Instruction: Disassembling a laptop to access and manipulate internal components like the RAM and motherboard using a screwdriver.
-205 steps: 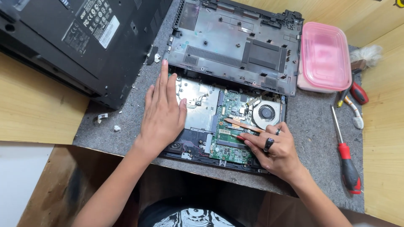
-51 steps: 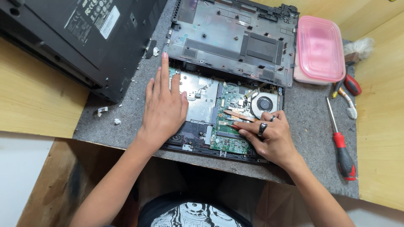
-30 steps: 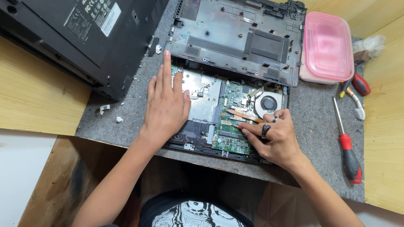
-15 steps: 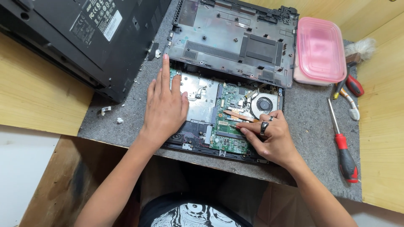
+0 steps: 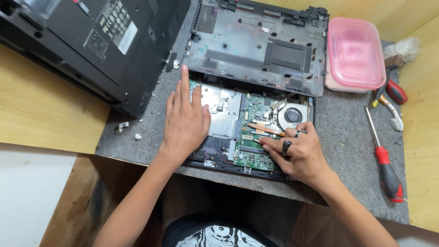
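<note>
The opened laptop (image 5: 249,132) lies on the grey counter (image 5: 347,137). The left hand (image 5: 185,121) rests flat and open on it; the right hand (image 5: 297,148), fingers loosely extended, touches the green board (image 5: 256,158). Bare fingertips risk static damage or bending the 2 copper heat pipes (image 5: 265,129).

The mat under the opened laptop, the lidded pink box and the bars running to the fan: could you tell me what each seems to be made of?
The mat looks like grey felt: matte, fuzzy, speckled. The pink box seems translucent plastic, glossy, with a moulded lid rim. The bars beside the fan look like copper, judging by their orange-brown metallic sheen. The right hand rests by them, the left hand lies flat on the laptop.
</note>
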